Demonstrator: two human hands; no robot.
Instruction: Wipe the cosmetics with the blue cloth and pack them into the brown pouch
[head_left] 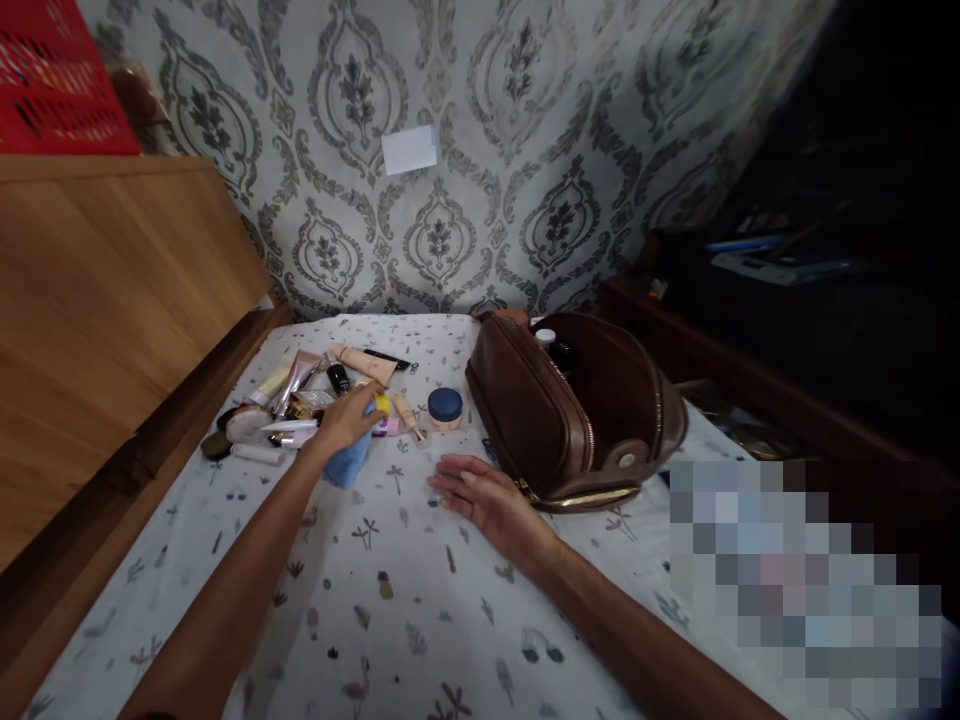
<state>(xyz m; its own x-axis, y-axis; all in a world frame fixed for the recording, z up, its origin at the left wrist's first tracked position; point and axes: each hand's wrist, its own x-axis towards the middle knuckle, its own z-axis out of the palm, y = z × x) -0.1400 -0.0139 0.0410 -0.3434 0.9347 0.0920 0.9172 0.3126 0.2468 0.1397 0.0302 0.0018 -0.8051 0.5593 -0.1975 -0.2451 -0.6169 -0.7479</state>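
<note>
My left hand (351,418) is at the right side of a pile of cosmetics, its fingers closed over a blue cloth (346,465). A yellow item (382,404) shows by the fingertips. My right hand (487,500) is spread above the patterned sheet, palm turned inward, with nothing in it. Just right of it stands an open brown bag (532,410) with gold zippers; a white-capped item (545,338) shows inside. Between hands and wall sits a round jar with a blue lid (445,404). A small beige tube (408,417) lies left of the jar.
Tubes, a black bottle (337,374) and compacts (249,425) lie at the left. A wooden cabinet (127,300) with a red basket (60,90) borders the left side. Patterned wall (442,235) rises behind; dark furniture stands right.
</note>
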